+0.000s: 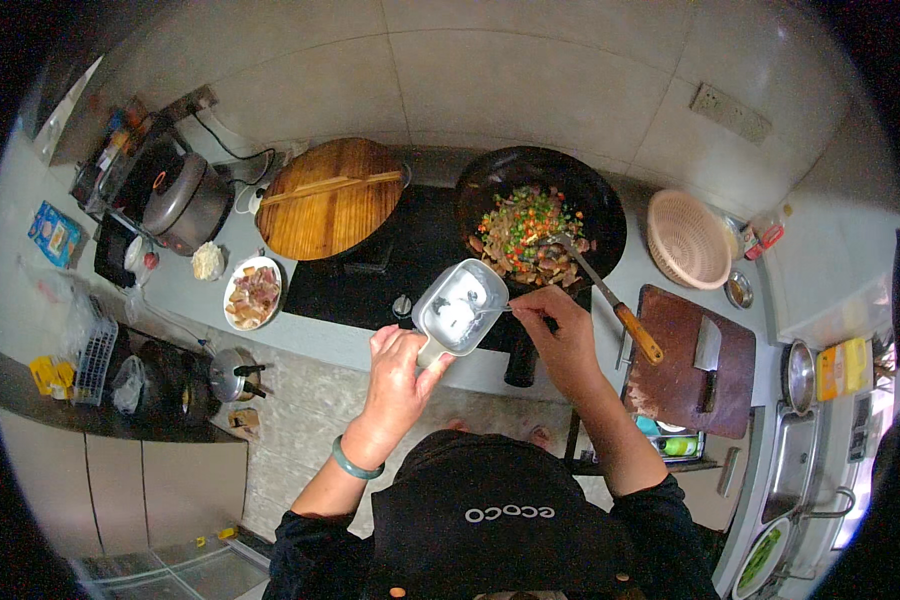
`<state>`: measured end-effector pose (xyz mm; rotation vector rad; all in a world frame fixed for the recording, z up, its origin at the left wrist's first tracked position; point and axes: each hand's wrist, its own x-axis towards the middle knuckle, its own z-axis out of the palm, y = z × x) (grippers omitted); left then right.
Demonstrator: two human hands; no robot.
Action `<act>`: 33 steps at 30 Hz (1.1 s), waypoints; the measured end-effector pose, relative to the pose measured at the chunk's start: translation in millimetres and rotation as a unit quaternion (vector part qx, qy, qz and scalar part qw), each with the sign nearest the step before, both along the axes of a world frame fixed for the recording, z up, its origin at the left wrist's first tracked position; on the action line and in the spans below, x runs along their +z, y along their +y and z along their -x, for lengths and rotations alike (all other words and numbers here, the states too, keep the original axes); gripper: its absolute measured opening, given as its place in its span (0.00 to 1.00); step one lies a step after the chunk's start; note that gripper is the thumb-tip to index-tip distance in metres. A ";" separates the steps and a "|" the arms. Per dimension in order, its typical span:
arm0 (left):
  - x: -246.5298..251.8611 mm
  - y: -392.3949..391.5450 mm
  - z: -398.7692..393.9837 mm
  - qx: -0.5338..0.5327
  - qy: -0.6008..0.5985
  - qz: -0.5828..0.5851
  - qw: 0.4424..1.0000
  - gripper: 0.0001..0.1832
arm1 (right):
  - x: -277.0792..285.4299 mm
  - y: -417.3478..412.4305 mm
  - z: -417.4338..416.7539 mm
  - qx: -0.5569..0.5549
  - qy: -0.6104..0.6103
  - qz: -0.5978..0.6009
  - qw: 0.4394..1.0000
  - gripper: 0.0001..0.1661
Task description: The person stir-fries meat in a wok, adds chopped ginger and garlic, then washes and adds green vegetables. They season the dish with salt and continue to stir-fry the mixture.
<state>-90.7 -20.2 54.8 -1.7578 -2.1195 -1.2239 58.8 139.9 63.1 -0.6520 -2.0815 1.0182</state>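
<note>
My left hand (405, 369) grips the handle of a small clear-and-white seasoning box (459, 306), tilted above the cooktop's front edge. White powder or grains lie inside it. My right hand (561, 336) pinches the thin handle of a small spoon (487, 307), whose bowl end is inside the box. Just behind is a black wok (607, 202) holding diced green and orange vegetables with browned meat pieces (529, 232). A metal spatula with a wooden handle (637, 334) rests in the wok, its handle reaching out to the right.
Left of the wok, a wooden lid (330, 202) covers another pan. A plate of sliced meat (253, 294) stands near the counter edge. At right are a pink plastic basket (688, 238) and a cutting board (660, 375) bearing a cleaver (708, 352). The sink (790, 465) lies farther right.
</note>
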 end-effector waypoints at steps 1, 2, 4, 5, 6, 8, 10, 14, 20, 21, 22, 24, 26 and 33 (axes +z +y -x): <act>0.2 0.3 -0.7 0.000 -0.003 0.000 1.000 0.14 | 0.4 0.8 -0.6 0.001 0.001 -0.004 1.000 0.06; 0.2 0.6 -1.5 0.000 -0.006 0.001 1.000 0.14 | -0.1 1.4 -0.8 0.000 -0.004 -0.001 1.000 0.05; -0.5 0.4 -2.9 0.005 -0.011 0.007 1.000 0.14 | -1.3 3.4 0.5 -0.001 -0.012 0.002 1.000 0.05; -0.9 0.4 -3.5 0.008 -0.014 0.010 1.000 0.14 | -1.0 4.1 0.5 0.001 -0.006 0.011 1.000 0.05; -1.1 0.7 -4.0 0.008 -0.010 0.007 1.000 0.14 | -0.7 4.3 -0.3 0.003 -0.001 0.020 1.000 0.05; -1.8 1.3 -4.7 0.008 -0.003 0.002 1.000 0.14 | -2.3 5.5 -1.1 0.007 0.005 0.030 1.000 0.05; -4.1 1.7 -5.2 0.011 -0.007 0.002 1.000 0.14 | -6.6 8.2 -0.5 0.012 0.009 0.029 0.999 0.05; -4.1 2.4 -6.4 0.009 -0.004 0.001 1.000 0.14 | -8.1 9.9 -1.5 0.010 0.024 0.050 0.998 0.05; -11.8 3.5 -5.9 0.019 -0.034 0.010 0.999 0.14 | -17.2 15.8 -3.6 0.000 0.038 0.118 0.992 0.05; -13.8 4.0 -5.2 0.024 -0.040 0.006 0.999 0.14 | -20.0 18.9 -5.2 -0.003 0.055 0.144 0.988 0.04; -16.0 3.5 -4.0 0.030 -0.045 0.003 0.999 0.13 | -20.7 21.9 -7.1 -0.006 0.072 0.169 0.983 0.04; -15.9 0.6 -4.0 0.047 -0.060 0.003 0.997 0.13 | -12.9 32.9 -14.0 -0.038 0.076 0.150 0.985 0.04; -21.8 -6.1 0.7 0.059 -0.078 0.027 0.995 0.13 | -7.6 50.4 -19.6 -0.070 0.084 0.197 0.974 0.05; -37.0 -20.0 3.2 0.111 -0.137 0.017 0.984 0.12 | -3.9 133.2 -14.9 -0.123 0.109 0.064 0.984 0.07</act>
